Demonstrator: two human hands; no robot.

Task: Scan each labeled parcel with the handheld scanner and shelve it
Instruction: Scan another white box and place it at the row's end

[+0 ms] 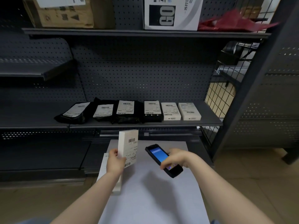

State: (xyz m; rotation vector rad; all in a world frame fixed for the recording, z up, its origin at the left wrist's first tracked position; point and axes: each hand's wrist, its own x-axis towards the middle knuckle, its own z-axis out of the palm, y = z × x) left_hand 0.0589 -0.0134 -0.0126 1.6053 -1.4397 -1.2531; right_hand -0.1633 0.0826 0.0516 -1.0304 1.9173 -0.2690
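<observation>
Forearms are reaching in from the bottom of the frame over a pale grey tabletop [153,199]. Left hand [115,161], center-left, is gripping a white parcel [127,146] by its lower edge, holding it upright w/ the barcode label facing the camera. Right hand [174,158], just right of center, is wrapping around the handheld scanner [163,160], screen lit blue, its top end pointing up-left toward the parcel w/o touching it. Another white box [103,167] is lying on the tabletop under the left forearm, mostly hidden.

Farther back, mid-frame, the shelf [210,121] is carrying six labeled parcels in a row: three black bags [100,112] on the left, a black box [152,111], then two white boxes [180,111] on the right. Upper shelf at the top of the frame is holding cartons and a red bag [234,21].

Judging by this, the scan step is in progress. Risks: the scanner is tilting across the label rather than square to it, so the read could miss or pick the lower barcode instead of the upper one. Parcel is being pinched low, so it could tip or slip. Free shelf space is looking tight at the right end; shelving there could nudge a neighbor off the edge.
</observation>
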